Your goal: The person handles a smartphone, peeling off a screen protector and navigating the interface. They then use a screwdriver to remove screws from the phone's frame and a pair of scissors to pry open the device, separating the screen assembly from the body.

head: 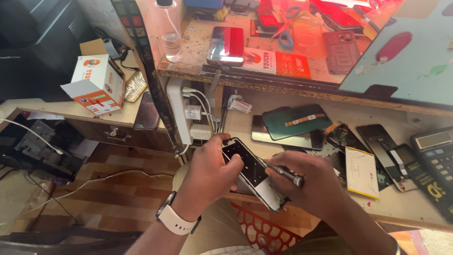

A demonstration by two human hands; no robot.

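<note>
My left hand [207, 172] grips an opened smartphone [252, 171] by its upper left edge; the phone lies tilted over the front edge of the lower shelf, its black inner side up. My right hand [317, 182] holds a small metal screwdriver [283, 173], its tip resting on the phone's middle. A white watch [175, 219] is on my left wrist.
Phone screens and back covers [295, 123], a battery [361, 172] and a calculator [436, 153] lie on the lower shelf. On the upper bench sit a phone [226, 45], scissors [286, 28] and a clear bottle [171, 33]. A white power strip [178, 111] hangs at the left, next to an orange-white box [96, 85].
</note>
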